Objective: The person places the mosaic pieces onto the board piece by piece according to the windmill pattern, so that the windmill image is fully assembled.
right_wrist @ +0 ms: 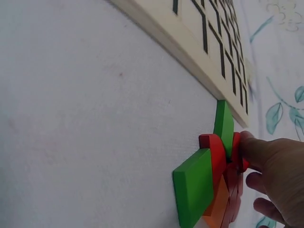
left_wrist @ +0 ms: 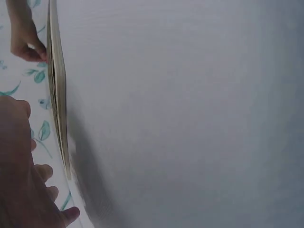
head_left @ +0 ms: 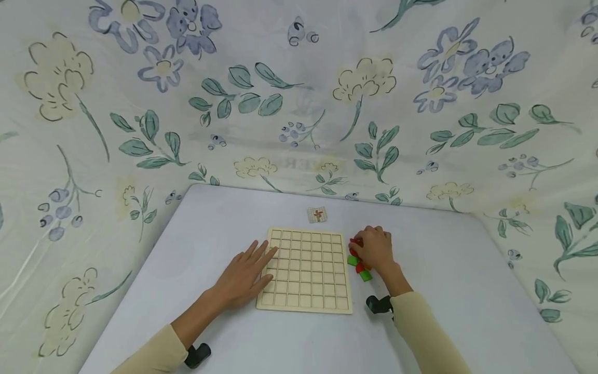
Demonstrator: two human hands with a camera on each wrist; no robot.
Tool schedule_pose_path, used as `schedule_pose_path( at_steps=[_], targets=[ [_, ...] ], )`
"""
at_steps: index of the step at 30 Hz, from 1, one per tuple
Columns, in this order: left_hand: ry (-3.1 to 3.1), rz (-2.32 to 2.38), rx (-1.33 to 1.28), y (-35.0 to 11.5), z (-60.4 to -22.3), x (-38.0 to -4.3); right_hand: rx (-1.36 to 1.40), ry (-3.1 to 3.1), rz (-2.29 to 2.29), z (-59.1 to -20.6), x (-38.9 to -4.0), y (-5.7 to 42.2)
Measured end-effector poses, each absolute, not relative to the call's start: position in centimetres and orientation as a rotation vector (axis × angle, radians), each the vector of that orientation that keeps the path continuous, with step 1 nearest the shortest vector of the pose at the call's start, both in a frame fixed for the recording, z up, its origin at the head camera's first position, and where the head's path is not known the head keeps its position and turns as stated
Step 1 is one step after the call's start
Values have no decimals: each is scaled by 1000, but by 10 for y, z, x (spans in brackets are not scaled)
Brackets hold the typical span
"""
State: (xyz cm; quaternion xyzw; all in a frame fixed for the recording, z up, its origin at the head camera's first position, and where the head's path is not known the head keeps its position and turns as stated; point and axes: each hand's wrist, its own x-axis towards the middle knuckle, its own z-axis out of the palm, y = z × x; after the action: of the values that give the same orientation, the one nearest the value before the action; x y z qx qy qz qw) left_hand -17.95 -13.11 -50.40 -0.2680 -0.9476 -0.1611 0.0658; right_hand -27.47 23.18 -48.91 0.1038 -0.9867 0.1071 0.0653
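Note:
A square wooden board (head_left: pixel 308 275) with a grid of shallow compartments lies flat on the table. My left hand (head_left: pixel 245 278) rests on the board's left edge, fingers spread and straight. Right of the board is a small pile of coloured wooden pieces, with green tiles (right_wrist: pixel 194 187), red pieces (right_wrist: pixel 213 154) and an orange piece (right_wrist: pixel 218 202). At the far end of this pile my right hand (head_left: pixel 376 250) pinches a red piece (right_wrist: pixel 236 147) between thumb and fingers. The hand itself hides part of the pile in the head view.
A small card (head_left: pixel 317 214) with a gridded red-and-orange picture lies behind the board. The white table (head_left: pixel 210 218) meets a floral-patterned curtain (head_left: pixel 303 130) at its back and sides. Dark wrist devices (head_left: pixel 378 304) sit by both cuffs.

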Motion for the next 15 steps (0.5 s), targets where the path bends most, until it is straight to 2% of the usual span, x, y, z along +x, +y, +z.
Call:
schedule_pose_path(
  at_steps=[7,15],
  targets=[
    [-2915,-440,-797,-136,-509,-172,309,-2941,515,-491,-278,227],
    [-3000,-407,-786,-137,-507,-166,543,-2809,1056,-483,-276,200]
  ],
)
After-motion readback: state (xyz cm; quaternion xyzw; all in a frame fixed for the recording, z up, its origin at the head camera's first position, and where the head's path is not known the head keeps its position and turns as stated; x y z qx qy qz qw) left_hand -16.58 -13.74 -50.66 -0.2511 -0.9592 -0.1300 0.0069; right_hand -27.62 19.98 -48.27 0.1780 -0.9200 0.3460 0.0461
